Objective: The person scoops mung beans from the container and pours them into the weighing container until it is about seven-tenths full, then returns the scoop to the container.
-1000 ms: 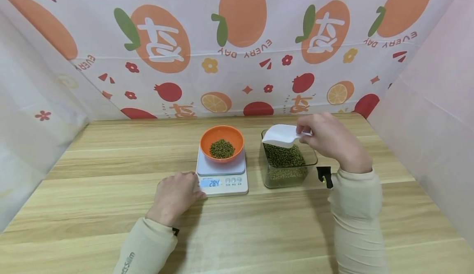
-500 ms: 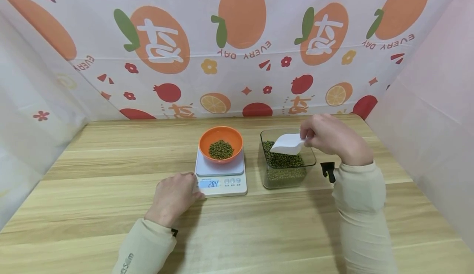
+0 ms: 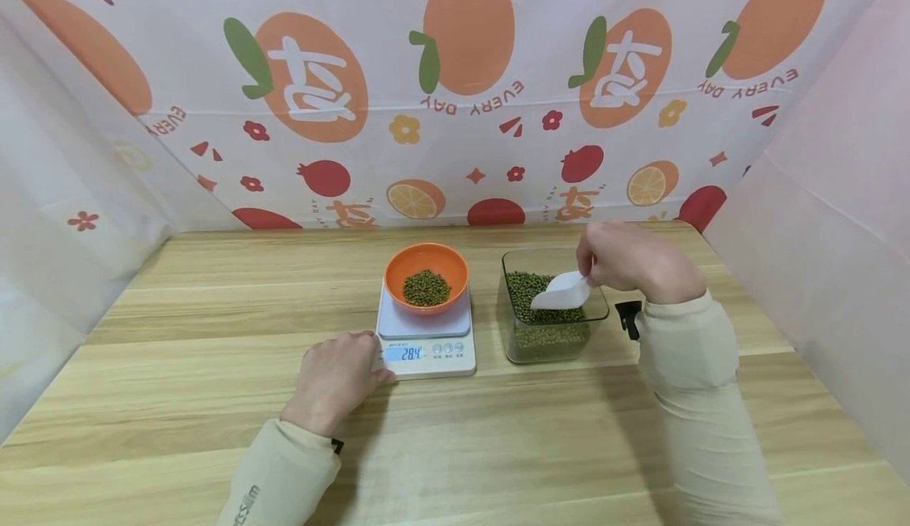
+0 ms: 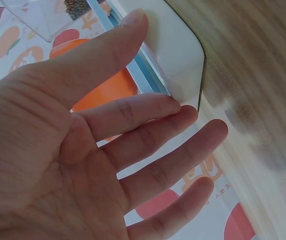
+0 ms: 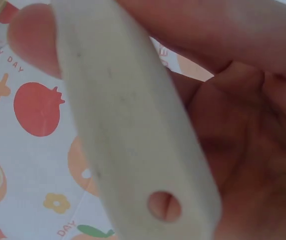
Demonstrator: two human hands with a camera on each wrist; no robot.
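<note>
My right hand [image 3: 633, 261] pinches the handle of a white scoop [image 3: 565, 292], whose blade tilts down into a clear container [image 3: 547, 352] of green mung beans [image 3: 529, 285]. Close up in the right wrist view, the handle [image 5: 128, 115] with its hanging hole lies between thumb and fingers. My left hand [image 3: 337, 376] rests at the left front corner of a white kitchen scale [image 3: 455, 364]; its fingers look nearly straight in the left wrist view, the tips at the scale's edge [image 4: 182, 55]. An orange bowl [image 3: 455, 261] with some mung beans [image 3: 426, 287] sits on the scale, which reads 28.4.
Scale and container stand side by side on a wood-grain table [image 3: 455, 447], a narrow gap between them. A fruit-print sheet [image 3: 455, 147] hangs behind the table's back edge. Pale sheets close off the left and right sides.
My right hand has lowered the scoop from above the container's rim down to the beans, tipping the blade downward. The left hand, scale, bowl and reading stay the same.
</note>
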